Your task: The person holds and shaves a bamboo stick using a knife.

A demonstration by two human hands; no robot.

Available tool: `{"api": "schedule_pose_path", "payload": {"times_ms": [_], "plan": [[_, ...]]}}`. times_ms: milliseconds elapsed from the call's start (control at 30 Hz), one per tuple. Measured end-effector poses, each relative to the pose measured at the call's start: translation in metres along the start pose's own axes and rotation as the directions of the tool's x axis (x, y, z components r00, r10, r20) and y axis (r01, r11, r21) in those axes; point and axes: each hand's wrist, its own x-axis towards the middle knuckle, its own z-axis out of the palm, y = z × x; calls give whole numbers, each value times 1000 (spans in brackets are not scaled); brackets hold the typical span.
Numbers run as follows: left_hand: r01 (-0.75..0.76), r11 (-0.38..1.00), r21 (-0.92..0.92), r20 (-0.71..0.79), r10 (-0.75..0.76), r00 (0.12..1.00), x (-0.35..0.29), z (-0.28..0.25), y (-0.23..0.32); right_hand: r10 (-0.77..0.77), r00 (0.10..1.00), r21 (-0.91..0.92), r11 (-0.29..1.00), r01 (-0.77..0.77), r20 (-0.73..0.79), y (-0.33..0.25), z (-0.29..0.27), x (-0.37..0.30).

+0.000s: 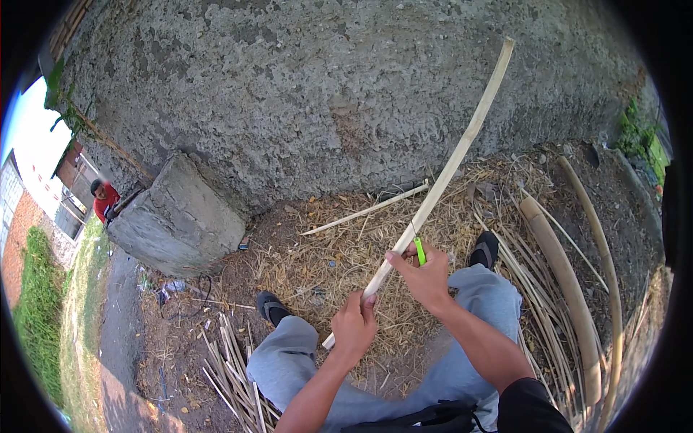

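A long, pale bamboo strip (462, 148) slants up and away from my lap toward the wall. My left hand (354, 328) is closed round it near its lower end, thumb along the strip. Farther up, my right hand (426, 278) grips a small knife with a bright green handle (420, 250), its thin blade against or just beside the strip. The thumb of that hand presses on the strip's face. Most of the knife's handle is hidden by my fingers.
Shavings (346, 260) cover the ground between my feet. Cut strips (234, 372) lie at left; more strips (530, 289) and thick bamboo poles (570, 296) lie at right. A rough wall (303, 94) stands ahead, beside a concrete block (180, 224). A person in red (105, 198) is beyond it.
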Motion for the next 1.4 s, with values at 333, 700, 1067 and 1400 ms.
{"api": "schedule_pose_path", "payload": {"times_ms": [333, 700, 1067, 1400], "plan": [[173, 925, -339, 112, -142, 983, -1, -2, 1, -197, 979, -165, 965, 201, 44, -15, -10, 1], [515, 569, -640, 404, -321, 857, 1, -8, -5, -245, 930, -428, 835, 346, 275, -5, -23, 8], [245, 803, -544, 52, -259, 964, 4, -31, -2, -727, 612, -406, 480, 778, 312, -2, -1, 6], [209, 843, -495, -14, -248, 969, 0, -38, 2, -773, 558, -446, 403, 800, 302, 3, 7, 0]]}}
